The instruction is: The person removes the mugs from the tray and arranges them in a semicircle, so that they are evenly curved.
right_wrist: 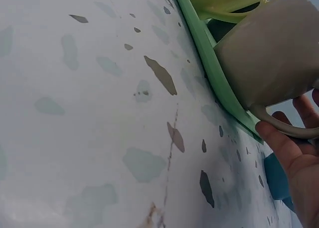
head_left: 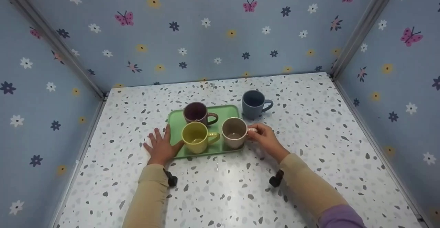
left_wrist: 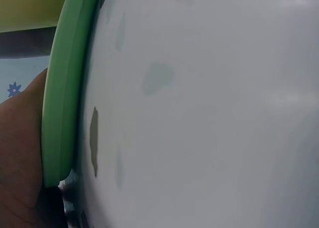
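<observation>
A green tray (head_left: 177, 128) bears three mugs. The beige mug (head_left: 234, 133) stands at its right front corner, and my right hand (head_left: 266, 139) pinches that mug's handle between thumb and fingers. At the tray's left edge my left hand (head_left: 162, 149) lies with spread, straight fingers, its thumb over the rim near the yellow mug (head_left: 196, 140). Behind the yellow one is the dark maroon mug (head_left: 195, 112). In the right wrist view, the beige mug (right_wrist: 274, 54) sits over the tray rim (right_wrist: 212, 68). The left wrist view shows only part of the left hand (left_wrist: 22, 153) against the tray.
A blue-grey mug (head_left: 253, 106) stands on the speckled table (head_left: 220, 193) just behind the tray's right end, its handle to the right. Flower-patterned walls (head_left: 220, 32) enclose the table at the back and both sides.
</observation>
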The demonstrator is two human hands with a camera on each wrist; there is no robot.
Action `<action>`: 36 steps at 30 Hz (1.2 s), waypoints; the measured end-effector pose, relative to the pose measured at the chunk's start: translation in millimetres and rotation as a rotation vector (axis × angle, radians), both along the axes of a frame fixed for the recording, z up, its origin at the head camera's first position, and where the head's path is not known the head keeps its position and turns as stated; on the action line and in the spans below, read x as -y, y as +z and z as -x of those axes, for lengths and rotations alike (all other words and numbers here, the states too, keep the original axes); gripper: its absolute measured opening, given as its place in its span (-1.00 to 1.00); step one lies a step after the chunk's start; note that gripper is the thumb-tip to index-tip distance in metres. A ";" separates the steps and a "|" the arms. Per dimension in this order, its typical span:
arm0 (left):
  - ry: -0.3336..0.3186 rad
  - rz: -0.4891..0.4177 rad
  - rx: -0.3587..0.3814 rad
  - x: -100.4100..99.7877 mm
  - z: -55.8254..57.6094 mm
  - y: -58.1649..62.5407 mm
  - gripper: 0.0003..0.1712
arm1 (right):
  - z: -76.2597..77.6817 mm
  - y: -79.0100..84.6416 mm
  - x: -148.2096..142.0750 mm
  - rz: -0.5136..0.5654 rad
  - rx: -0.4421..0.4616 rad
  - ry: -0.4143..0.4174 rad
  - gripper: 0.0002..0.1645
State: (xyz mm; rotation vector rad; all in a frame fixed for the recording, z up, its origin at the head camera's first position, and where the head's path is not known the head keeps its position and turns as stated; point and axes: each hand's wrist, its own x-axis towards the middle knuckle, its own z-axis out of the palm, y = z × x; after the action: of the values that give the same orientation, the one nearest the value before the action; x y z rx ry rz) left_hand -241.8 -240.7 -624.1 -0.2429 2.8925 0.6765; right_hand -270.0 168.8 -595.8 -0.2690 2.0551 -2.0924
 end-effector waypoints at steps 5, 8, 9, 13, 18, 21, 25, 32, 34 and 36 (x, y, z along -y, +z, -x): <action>0.002 -0.001 0.009 -0.1 0.0 0.3 0.28 | 1.5 4.1 -8.0 0.028 -0.013 -0.022 -0.74; 0.001 0.003 0.011 0.6 0.4 -1.1 0.28 | 2.7 5.1 -14.8 0.022 -0.022 -0.033 -0.70; 0.000 0.003 0.012 0.9 0.6 -1.6 0.28 | 3.1 5.3 -17.0 0.017 -0.023 -0.033 -0.68; 0.000 -0.006 0.014 2.0 1.9 -2.8 0.29 | 3.9 6.7 -25.7 0.003 -0.018 -0.044 -0.63; 0.003 -0.015 0.008 1.6 1.7 -2.7 0.31 | 3.5 7.6 -34.4 -0.002 0.004 -0.081 -0.67; 0.005 -0.016 0.009 0.4 0.7 -2.0 0.30 | 3.5 7.3 -39.4 -0.010 0.017 -0.096 -0.70; 0.001 -0.011 -0.002 -1.1 -0.6 0.8 0.30 | 4.8 6.7 -45.5 -0.027 0.015 -0.103 -0.73; 0.000 -0.006 0.005 -1.2 -1.1 1.4 0.31 | 7.9 5.2 -57.1 -0.020 0.010 -0.109 -0.75; 0.002 -0.009 0.008 -0.4 -0.6 1.0 0.31 | 8.7 4.6 -60.4 -0.025 0.007 -0.115 -0.77; 0.001 -0.013 0.006 0.2 0.2 0.0 0.32 | 9.7 4.0 -63.5 -0.030 0.004 -0.118 -0.79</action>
State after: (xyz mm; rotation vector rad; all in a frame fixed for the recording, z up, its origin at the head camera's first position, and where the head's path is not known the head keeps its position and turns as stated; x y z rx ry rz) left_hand -242.0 -240.9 -624.1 -0.2442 2.8815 0.6937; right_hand -279.7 232.3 -591.8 -0.1423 2.1477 -2.1242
